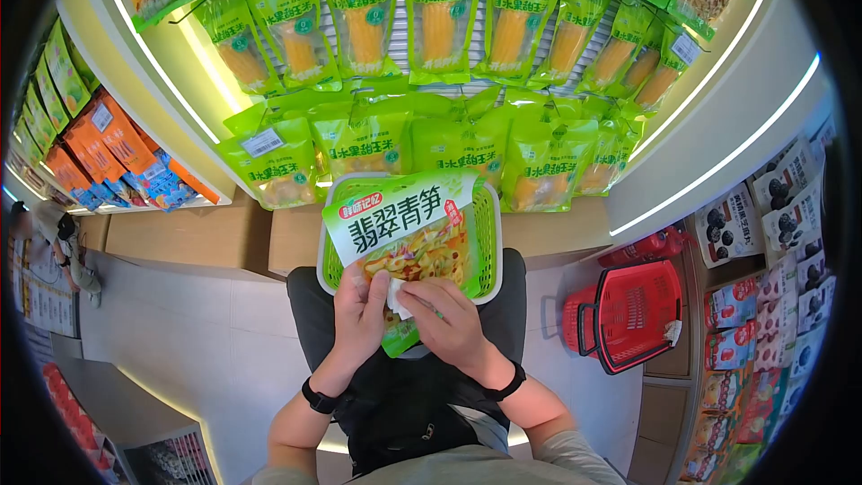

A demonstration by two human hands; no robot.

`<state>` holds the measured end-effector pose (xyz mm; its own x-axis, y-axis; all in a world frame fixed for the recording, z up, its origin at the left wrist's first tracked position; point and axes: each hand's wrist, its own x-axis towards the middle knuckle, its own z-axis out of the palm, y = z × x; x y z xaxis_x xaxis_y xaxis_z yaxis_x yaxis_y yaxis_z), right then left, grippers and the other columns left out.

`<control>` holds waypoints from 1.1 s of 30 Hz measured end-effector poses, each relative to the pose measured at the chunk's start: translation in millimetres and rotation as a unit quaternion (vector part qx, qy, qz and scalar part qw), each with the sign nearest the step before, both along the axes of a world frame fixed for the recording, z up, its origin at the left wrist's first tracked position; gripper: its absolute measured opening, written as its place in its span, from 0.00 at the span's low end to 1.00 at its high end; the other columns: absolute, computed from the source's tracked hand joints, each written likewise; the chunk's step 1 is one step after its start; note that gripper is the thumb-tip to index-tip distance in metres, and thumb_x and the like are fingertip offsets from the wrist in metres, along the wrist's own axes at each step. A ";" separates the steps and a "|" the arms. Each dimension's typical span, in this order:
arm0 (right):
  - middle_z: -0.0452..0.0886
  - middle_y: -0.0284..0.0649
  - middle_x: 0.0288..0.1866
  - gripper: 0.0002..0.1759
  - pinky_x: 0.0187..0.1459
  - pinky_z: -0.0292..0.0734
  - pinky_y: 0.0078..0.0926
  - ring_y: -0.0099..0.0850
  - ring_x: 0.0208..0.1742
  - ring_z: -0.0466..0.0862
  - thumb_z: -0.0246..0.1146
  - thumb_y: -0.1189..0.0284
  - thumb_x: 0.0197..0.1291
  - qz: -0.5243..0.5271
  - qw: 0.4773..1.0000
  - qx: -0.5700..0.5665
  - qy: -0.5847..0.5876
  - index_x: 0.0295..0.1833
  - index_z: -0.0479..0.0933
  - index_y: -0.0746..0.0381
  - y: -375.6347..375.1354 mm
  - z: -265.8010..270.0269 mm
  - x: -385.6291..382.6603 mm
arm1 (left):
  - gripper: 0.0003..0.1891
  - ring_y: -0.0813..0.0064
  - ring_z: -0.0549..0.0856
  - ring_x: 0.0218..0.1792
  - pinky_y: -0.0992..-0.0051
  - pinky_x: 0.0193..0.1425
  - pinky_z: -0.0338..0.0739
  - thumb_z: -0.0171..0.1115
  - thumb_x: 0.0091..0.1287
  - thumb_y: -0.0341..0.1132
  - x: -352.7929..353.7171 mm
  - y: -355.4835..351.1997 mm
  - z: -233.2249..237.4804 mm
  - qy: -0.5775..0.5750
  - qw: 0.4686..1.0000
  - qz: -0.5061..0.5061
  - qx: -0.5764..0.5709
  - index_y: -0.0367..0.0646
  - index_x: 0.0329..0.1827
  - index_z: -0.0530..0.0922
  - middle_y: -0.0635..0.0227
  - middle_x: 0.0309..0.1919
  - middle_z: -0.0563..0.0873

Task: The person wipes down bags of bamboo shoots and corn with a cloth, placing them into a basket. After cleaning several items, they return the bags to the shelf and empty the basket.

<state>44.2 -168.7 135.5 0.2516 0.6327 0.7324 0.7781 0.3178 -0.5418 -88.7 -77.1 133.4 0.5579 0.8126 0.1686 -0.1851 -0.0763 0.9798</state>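
Observation:
A green and white food bag (422, 242) with Chinese lettering and a picture of sliced food is tilted over my lap. My left hand (361, 307) grips its lower left side, thumb on the front. My right hand (447, 321) is closed on a crumpled white piece (396, 295), perhaps tissue, pressed against the lower part of the bag. The fingertips of both hands nearly meet there. Behind the bag, a green plastic basket (489, 251) with a white rim rests at my knees; the bag hides most of its inside.
Green corn bags (440, 18) hang in a row ahead, with more bags (462, 148) standing below. A red shopping basket (633, 314) is on my right. Packaged snacks (790, 207) line the right shelf. Orange bags (112, 139) fill the left one. Another person (58, 238) stands far left.

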 end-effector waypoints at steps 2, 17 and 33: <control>0.84 0.46 0.49 0.20 0.48 0.83 0.38 0.45 0.46 0.86 0.67 0.89 0.48 -0.006 1.000 0.004 0.011 0.50 0.84 0.69 0.7 -6.2 8.1 | 0.19 0.76 0.85 0.56 0.74 0.61 0.80 0.51 0.83 0.30 2.1 -2.3 -2.5 -0.009 1.000 0.010 -0.009 0.30 0.71 0.66 0.57 0.61 0.83; 0.85 0.46 0.46 0.17 0.46 0.83 0.37 0.45 0.45 0.86 0.68 0.89 0.49 -0.142 0.990 -0.010 0.016 0.47 0.85 0.68 0.6 -19.2 16.7 | 0.17 0.77 0.86 0.55 0.76 0.55 0.84 0.51 0.83 0.29 -5.5 3.5 10.6 -0.036 0.998 0.043 0.000 0.33 0.70 0.67 0.58 0.61 0.83; 0.85 0.45 0.47 0.19 0.47 0.83 0.39 0.46 0.44 0.86 0.66 0.88 0.47 -0.010 1.000 0.015 -0.006 0.48 0.84 0.69 34.6 7.2 12.7 | 0.12 0.87 0.75 0.30 0.79 0.34 0.72 0.59 0.79 0.31 -12.0 2.4 -22.5 0.105 0.993 0.032 0.047 0.36 0.61 0.76 0.75 0.31 0.79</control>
<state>56.8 -134.0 142.8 0.2551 0.6056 0.7538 0.7905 0.3183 -0.5233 -100.6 -74.6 110.9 0.5371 0.8334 0.1297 0.0310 -0.1732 0.9844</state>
